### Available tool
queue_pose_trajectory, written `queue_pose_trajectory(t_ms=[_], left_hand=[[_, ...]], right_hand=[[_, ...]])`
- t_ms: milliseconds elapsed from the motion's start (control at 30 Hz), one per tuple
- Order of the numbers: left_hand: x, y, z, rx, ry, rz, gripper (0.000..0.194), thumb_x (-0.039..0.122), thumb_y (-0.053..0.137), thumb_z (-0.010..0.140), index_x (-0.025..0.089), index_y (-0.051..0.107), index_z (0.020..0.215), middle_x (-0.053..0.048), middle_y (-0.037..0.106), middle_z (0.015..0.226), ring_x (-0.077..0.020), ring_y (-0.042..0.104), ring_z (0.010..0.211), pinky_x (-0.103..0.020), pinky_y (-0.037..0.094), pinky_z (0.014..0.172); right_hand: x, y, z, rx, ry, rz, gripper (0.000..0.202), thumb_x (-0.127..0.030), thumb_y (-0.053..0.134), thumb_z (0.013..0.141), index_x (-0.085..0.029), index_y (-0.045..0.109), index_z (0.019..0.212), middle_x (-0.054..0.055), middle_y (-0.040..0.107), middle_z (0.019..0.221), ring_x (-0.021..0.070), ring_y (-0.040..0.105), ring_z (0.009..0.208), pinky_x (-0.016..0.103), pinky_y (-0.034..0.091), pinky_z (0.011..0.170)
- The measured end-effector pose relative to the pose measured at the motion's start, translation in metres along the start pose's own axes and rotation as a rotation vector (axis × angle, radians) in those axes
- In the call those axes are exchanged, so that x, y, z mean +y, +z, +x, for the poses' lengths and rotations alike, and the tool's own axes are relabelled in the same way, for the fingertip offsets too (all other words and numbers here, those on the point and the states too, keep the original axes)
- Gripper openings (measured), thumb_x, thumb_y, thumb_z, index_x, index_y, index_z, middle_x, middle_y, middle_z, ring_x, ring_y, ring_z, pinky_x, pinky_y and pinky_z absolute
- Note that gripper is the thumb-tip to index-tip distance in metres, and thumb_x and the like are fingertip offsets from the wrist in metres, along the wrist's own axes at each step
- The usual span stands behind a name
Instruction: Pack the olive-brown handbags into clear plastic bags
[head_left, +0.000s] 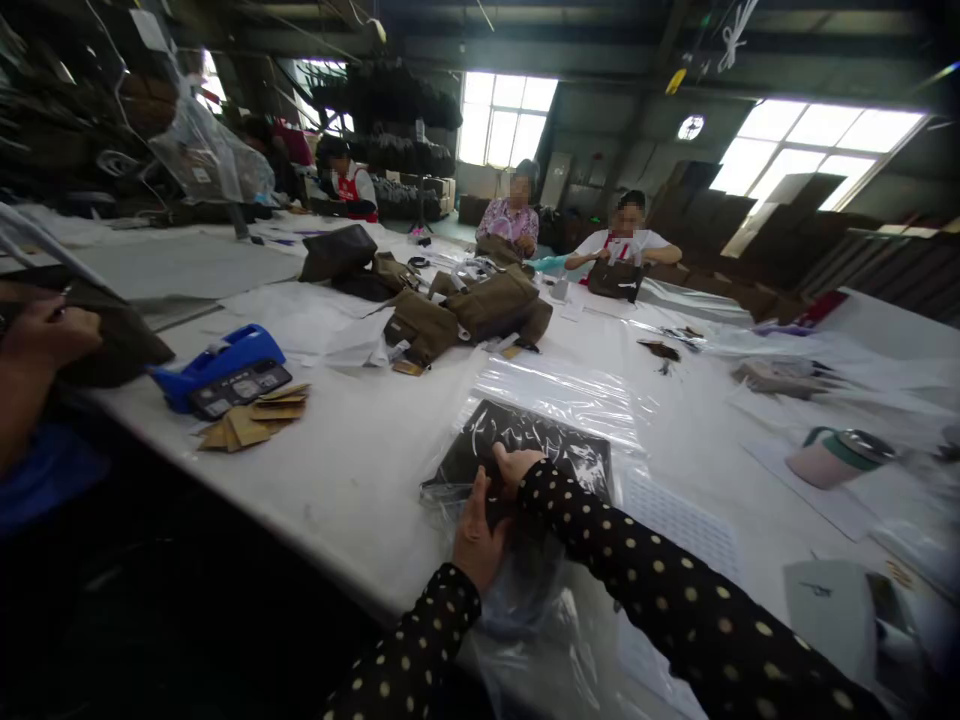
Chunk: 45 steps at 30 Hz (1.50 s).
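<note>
Packing bench, seen from the worker's head. A flat black item sealed in a glossy clear plastic bag point(525, 445) lies near the front edge of the white table point(360, 460), its open end trailing over that edge toward the worker. The left hand point(476, 540) rests at the bag's near end, fingers together and pressed on the crinkled film, thumb raised; the right hand point(517, 465), in a black dotted sleeve, lies flat on the dark item with fingers curled down upon it. Whether either hand pinches the film cannot be told. To the left, bare tabletop separates the bag from a fan of brown card tags point(251, 420) and a blue tape dispenser point(221, 370), both close to the front edge. To the right, thin white sheets and a squat pink cup with a green lid point(840, 455) stand well apart. Behind, soft olive canvas bags point(480, 310) are heaped mid-table; a neighbour's hand point(45, 335) holds dark fabric at far left.
</note>
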<state>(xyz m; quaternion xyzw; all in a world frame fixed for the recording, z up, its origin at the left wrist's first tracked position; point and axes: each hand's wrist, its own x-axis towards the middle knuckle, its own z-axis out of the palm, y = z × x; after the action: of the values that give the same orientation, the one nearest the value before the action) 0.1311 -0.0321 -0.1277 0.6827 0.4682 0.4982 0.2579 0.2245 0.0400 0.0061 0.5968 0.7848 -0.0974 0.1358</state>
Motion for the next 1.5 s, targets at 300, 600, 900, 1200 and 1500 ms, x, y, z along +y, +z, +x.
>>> queue_pose_trajectory(t_ms=[300,600,900,1200,1500], left_hand=[[0.018,-0.021,0.002,0.146,0.08,0.021,0.064,0.017,0.053,0.081,0.02,0.022,0.136,-0.016,0.036,0.138,-0.0258,0.038,0.125,-0.045,0.039,0.098],[0.04,-0.081,-0.11,-0.737,0.432,0.165,0.059,0.011,0.051,0.068,0.018,0.041,0.126,-0.011,0.057,0.118,-0.0235,0.05,0.111,-0.041,0.039,0.098],[0.048,-0.08,-0.099,-0.164,-0.328,-0.136,0.029,0.034,0.04,0.088,0.017,0.059,0.074,-0.002,0.061,0.066,-0.0151,0.057,0.065,-0.025,0.047,0.063],[0.034,-0.125,-0.077,0.15,-0.254,0.14,0.026,0.033,0.043,0.085,0.017,0.062,0.093,-0.007,0.066,0.088,-0.0196,0.062,0.086,-0.032,0.05,0.079],[0.026,-0.061,-0.05,-0.29,0.26,0.597,0.047,0.034,0.042,0.087,0.014,0.041,0.13,-0.008,0.043,0.136,-0.0253,0.034,0.128,-0.045,0.033,0.102]], right_hand=[[0.127,0.013,-0.083,0.485,-0.091,-0.055,0.041,-0.031,0.057,0.08,-0.017,0.044,0.116,0.012,0.061,0.105,0.0245,0.055,0.101,0.04,0.045,0.085],[0.145,0.165,-0.194,0.737,-0.738,0.037,0.031,-0.01,0.047,0.085,-0.031,0.052,0.108,-0.003,0.062,0.108,0.0216,0.046,0.116,0.049,0.029,0.1],[0.087,0.16,-0.177,0.864,-0.203,0.863,0.023,-0.03,0.04,0.089,-0.024,0.032,0.11,0.004,0.065,0.078,0.0188,0.064,0.074,0.038,0.052,0.068],[-0.008,0.123,-0.159,0.732,0.484,0.783,0.05,-0.058,0.046,0.076,-0.019,0.035,0.106,0.0,0.061,0.061,0.0215,0.059,0.051,0.031,0.042,0.05],[0.03,0.095,-0.168,0.785,0.254,0.627,0.048,-0.056,0.051,0.076,-0.018,0.046,0.106,0.007,0.06,0.085,0.0189,0.059,0.062,0.033,0.048,0.056]])
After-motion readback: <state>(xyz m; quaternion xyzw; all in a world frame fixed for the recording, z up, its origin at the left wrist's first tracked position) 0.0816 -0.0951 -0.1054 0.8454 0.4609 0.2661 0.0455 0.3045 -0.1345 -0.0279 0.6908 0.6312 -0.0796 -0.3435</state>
